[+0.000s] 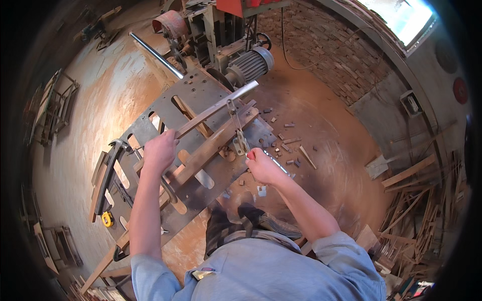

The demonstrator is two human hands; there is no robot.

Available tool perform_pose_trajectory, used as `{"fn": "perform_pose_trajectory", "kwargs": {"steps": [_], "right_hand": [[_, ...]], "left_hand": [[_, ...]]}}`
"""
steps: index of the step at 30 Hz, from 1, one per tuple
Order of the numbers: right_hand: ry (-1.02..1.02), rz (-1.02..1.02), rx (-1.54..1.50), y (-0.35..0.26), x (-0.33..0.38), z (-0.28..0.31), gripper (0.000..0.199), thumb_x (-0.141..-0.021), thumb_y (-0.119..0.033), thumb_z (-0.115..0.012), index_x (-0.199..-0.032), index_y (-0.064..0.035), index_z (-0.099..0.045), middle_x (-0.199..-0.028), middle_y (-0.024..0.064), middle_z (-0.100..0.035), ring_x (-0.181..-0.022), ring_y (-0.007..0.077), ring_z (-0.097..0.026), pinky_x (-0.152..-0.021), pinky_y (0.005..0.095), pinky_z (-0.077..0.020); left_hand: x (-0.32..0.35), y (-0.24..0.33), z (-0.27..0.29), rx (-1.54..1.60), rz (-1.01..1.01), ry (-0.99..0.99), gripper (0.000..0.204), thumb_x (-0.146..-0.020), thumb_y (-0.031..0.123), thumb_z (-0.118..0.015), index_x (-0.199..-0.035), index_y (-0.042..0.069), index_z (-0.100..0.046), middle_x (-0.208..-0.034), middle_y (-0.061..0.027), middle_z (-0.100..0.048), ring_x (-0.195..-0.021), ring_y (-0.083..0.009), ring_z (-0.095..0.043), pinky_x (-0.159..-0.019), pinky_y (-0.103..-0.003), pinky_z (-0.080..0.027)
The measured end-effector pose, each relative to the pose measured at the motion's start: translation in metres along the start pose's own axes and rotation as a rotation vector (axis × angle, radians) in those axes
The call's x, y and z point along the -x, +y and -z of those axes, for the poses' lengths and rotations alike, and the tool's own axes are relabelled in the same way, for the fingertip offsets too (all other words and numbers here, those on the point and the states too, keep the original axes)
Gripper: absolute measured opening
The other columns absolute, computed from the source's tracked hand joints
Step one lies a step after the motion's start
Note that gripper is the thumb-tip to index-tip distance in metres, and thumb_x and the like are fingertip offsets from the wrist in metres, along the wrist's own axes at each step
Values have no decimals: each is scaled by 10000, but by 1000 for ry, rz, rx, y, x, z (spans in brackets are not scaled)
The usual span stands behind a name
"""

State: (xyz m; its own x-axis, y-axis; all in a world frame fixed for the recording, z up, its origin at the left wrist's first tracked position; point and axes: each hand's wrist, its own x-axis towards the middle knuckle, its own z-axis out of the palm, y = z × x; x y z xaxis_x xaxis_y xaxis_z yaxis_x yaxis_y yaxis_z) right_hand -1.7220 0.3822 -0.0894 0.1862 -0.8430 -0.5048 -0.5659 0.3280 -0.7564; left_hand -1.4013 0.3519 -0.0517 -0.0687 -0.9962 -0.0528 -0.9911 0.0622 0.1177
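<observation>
Gripping the slat (213,109) with left hand (159,150) closed on its near-left end; long axis runs far-right over the steel table (201,90). Right hand (262,165) clenched around a red-handled tool (273,161), just right of the clamp (238,128).

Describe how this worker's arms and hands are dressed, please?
Both hands, the left hand and the right hand, are bare, without gloves. The forearms are bare as well. A light blue shirt has its sleeves rolled or pushed up near the elbows. No watch or rings show.
</observation>
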Motion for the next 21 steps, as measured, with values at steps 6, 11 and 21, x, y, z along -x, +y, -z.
{"fn": "perform_pose_trajectory", "kwargs": {"steps": [6,11,21], "right_hand": [[-28,-76,-44,-11,7,-4,341,-980,-223,-544,-1244,-19,-475,-776,66,-577,-465,137,-494,-426,329,-410],[-129,-30,-144,15,3,1,358,-1009,-160,-504,-1331,-38,-404,-730,20,-492,-437,93,-427,-392,274,-368],[-155,-234,-239,-21,7,3,473,-1010,-134,-502,-1422,-12,-305,-740,26,-487,-425,86,-433,-370,236,-368]], "left_hand": [[-42,4,-55,67,33,-137,182,-945,248,-559,-1036,98,-609,-995,-132,-693,-943,-351,-672,-764,-479,-538],[-48,36,-115,138,85,67,141,-916,189,-550,-1011,121,-628,-870,-138,-654,-871,-349,-660,-729,-490,-526],[-40,60,-134,362,234,83,154,-909,235,-604,-978,111,-663,-891,-110,-652,-929,-301,-618,-795,-447,-496]]}}
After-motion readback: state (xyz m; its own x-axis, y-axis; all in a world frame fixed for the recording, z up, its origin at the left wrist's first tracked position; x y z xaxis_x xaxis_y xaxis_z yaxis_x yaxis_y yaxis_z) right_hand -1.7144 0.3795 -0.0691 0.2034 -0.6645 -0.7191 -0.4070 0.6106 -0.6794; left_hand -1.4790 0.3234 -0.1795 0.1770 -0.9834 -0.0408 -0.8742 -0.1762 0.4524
